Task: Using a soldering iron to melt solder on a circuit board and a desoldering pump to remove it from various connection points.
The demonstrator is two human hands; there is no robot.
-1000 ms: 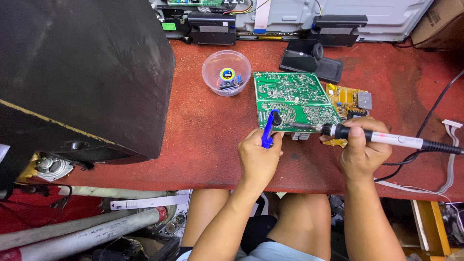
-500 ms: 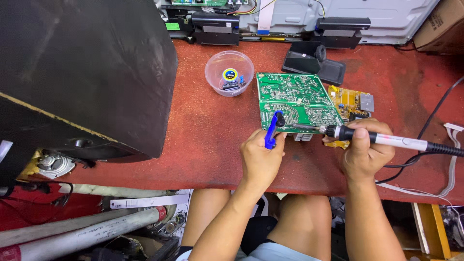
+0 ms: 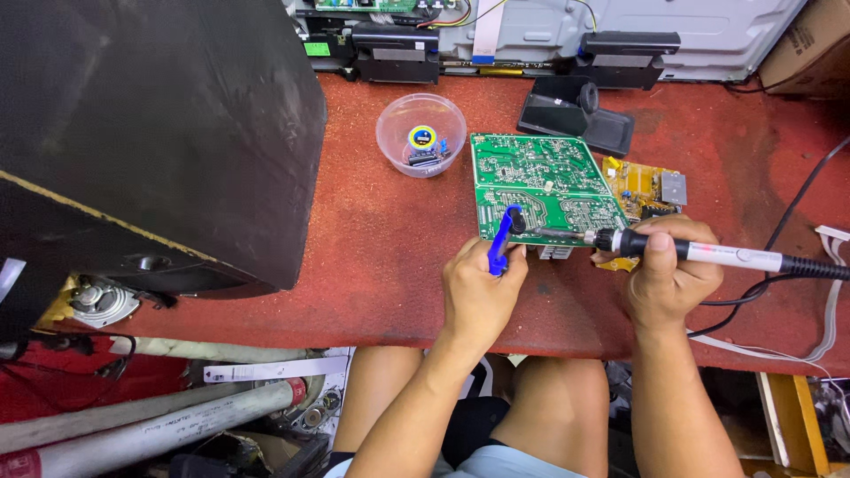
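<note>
Okay: landmark is the green circuit board (image 3: 536, 190), lying flat on the red surface (image 3: 390, 239). Big black speaker cabinet (image 3: 150, 133) far left of it; clear tub (image 3: 421, 134) just off its upper-left corner. Right hand (image 3: 668, 274) grips the soldering iron (image 3: 699, 252), tip at the board's near edge. Left hand (image 3: 478, 288) clasps the blue desoldering pump (image 3: 502, 239) there too. Board looks stiff, light, fragile; hold by edges.

brown cardboard box (image 3: 810, 49) upper right corner; white label strip (image 3: 266, 369) lower left, below the red table edge
</note>
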